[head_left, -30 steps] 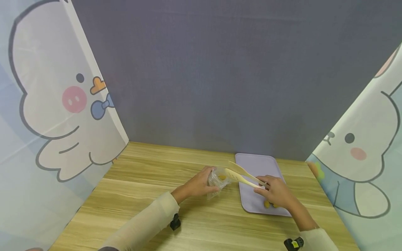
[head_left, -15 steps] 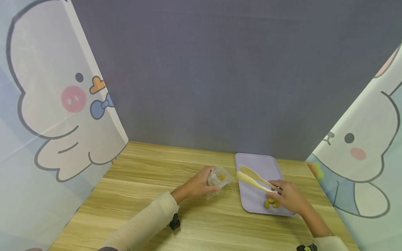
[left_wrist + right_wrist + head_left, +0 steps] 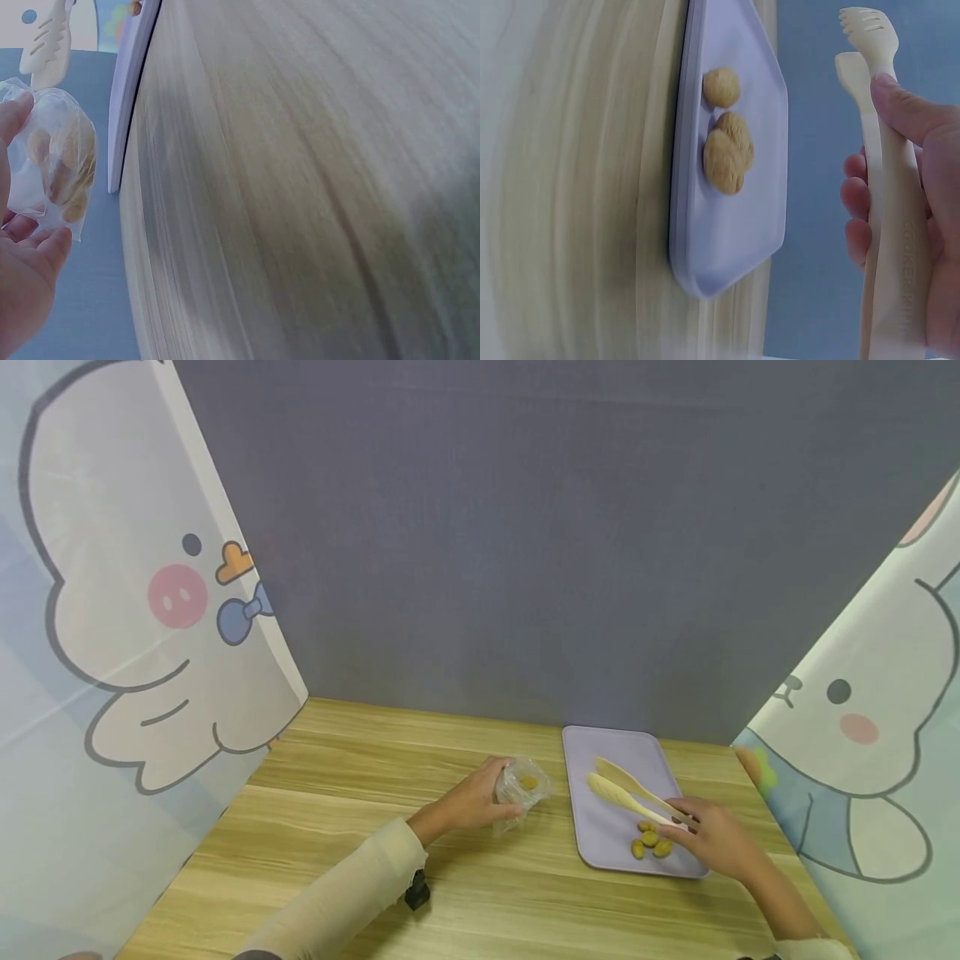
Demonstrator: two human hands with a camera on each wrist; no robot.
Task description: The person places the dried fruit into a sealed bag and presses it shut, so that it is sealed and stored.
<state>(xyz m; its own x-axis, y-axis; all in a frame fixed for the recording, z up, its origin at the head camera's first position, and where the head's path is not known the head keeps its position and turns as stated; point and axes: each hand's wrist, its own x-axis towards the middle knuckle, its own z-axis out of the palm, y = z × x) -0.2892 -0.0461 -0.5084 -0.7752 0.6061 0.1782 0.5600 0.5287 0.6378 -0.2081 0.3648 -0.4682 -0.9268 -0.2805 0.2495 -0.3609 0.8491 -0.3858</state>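
Observation:
My left hand grips a clear plastic bag by its side, with the mouth spread toward the tray. Several brownish-yellow lumps that look like walnuts show through the film in the left wrist view. In my right hand is a pair of cream tongs, thumb on one arm and fingers round the other. Their tips are apart with nothing between them, above the lilac tray. Several more walnuts lie on the tray near its front end, just below the tongs.
The tray lies on a wood-grain table, at the right near the back. A grey panel stands behind the table. Cartoon-printed sheets flank it on both sides.
My right hand has drawn the tongs away from the bag's mouth, rightward and nearer over the tray, uncovering the walnuts there. The left hand and bag stay in place.

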